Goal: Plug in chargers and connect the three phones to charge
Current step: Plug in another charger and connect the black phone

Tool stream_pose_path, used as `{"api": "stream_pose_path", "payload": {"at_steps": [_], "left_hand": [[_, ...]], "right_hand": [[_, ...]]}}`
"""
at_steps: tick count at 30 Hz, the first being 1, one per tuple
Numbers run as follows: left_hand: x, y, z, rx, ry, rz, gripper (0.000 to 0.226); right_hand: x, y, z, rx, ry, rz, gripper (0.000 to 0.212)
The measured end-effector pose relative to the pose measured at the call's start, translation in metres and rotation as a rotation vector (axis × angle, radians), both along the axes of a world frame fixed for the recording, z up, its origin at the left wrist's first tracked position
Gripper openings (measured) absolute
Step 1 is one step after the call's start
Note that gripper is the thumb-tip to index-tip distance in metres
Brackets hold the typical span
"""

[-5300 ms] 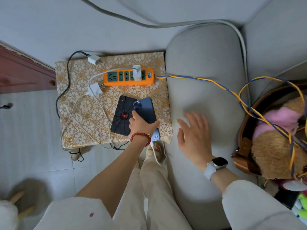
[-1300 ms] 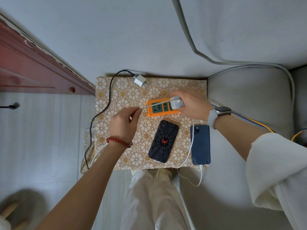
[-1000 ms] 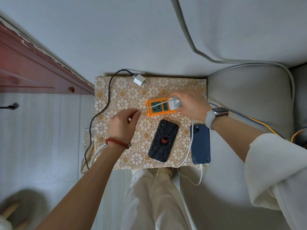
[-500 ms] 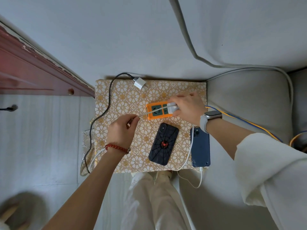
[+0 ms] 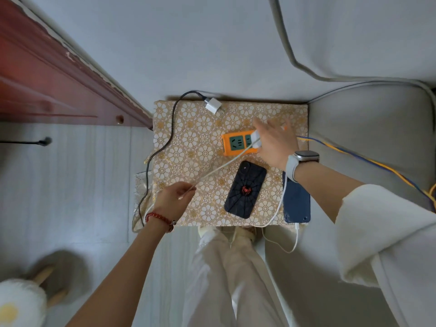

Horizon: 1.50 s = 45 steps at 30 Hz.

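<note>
An orange power strip (image 5: 234, 143) lies on the floral-cloth table (image 5: 188, 147). My right hand (image 5: 274, 143) grips a white charger plug (image 5: 256, 140) pressed onto the strip's right part. Its white cable (image 5: 221, 165) runs taut down-left to my left hand (image 5: 172, 200), which pinches it. A black phone with a red spider (image 5: 246, 188) lies face down in front of the strip. A dark blue phone (image 5: 296, 201) lies at the table's right edge with a white cable (image 5: 289, 246) plugged into its near end. A second white charger with a black cable (image 5: 213, 105) lies at the back edge.
A grey sofa seat (image 5: 368, 128) adjoins the table on the right, crossed by a blue and yellow cord (image 5: 354, 155). A red wooden door (image 5: 47, 74) is at the left. My legs in cream trousers (image 5: 226, 267) are below the table. A fluffy slipper (image 5: 21, 303) sits bottom left.
My right hand lowered the white charger plug onto the power strip. My left hand drew back down and left along the cable, pulling it straight. The blue phone was laid down earlier.
</note>
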<state>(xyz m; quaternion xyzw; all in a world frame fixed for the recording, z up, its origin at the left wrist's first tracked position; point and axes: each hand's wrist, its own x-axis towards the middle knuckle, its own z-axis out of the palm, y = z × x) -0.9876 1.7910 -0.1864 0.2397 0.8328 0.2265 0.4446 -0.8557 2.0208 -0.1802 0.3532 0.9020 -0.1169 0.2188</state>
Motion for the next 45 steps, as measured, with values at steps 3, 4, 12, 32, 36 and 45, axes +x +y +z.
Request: {"api": "stream_pose_path", "payload": {"at_steps": [3, 4, 12, 32, 36, 45], "left_hand": [[-0.001, -0.038, 0.002, -0.097, 0.009, -0.067, 0.019], [0.0, -0.05, 0.003, -0.13, 0.035, -0.135, 0.02], [0.004, -0.044, 0.061, 0.127, -0.591, 0.506, 0.017], [0.128, -0.036, 0.083, 0.138, -0.323, 0.039, 0.022], [0.119, -0.029, 0.103, 0.28, -0.609, 0.561, 0.022], [0.093, -0.029, 0.103, 0.442, -0.634, 1.02, 0.022]], "right_hand": [[0.009, -0.031, 0.011, -0.044, 0.257, -0.178, 0.069], [0.015, -0.047, 0.015, -0.027, 0.394, -0.256, 0.062], [0.046, -0.197, 0.037, -0.932, 0.331, -0.561, 0.049], [0.067, -0.124, 0.094, -1.403, 0.886, -1.096, 0.022], [0.091, -0.144, 0.081, -1.204, 0.558, -0.909, 0.028], [0.143, -0.179, 0.08, -1.119, 0.203, -0.423, 0.041]]}}
